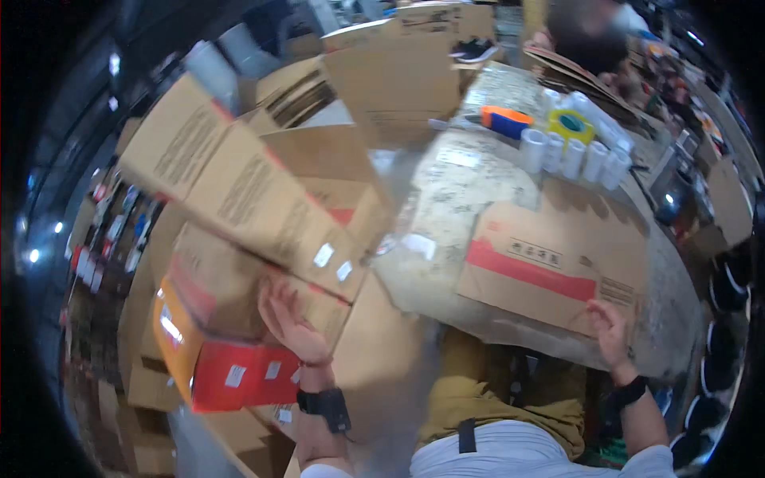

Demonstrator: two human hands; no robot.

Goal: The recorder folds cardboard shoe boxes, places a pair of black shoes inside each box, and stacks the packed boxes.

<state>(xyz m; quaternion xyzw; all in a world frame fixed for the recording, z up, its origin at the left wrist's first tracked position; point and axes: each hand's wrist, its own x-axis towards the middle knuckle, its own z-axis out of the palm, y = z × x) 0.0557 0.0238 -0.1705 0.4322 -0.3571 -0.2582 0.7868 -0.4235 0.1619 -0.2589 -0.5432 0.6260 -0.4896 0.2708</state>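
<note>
While the left hand (293, 320) hovers palm-up at the side of a tall brown carton (239, 179), its fingers are loosely spread and nothing lies in it; whether it brushes the cardboard, I can't tell. The right hand (610, 328) is at the near right corner of a flat cardboard piece (522, 233), fingers half curled; from here I can't tell if they grip its edge. That piece, crossed by a red band, lies on the pale, rounded table (446, 195) in front of the person. Beyond it stand several white rolls (572, 159), with a yellow tape roll (586, 132) and an orange-and-blue tool (506, 121) behind. Below the carton, at the person's left, sit a red box (247, 374) and an orange box (171, 334). Another person (588, 36) is across the table.
</note>
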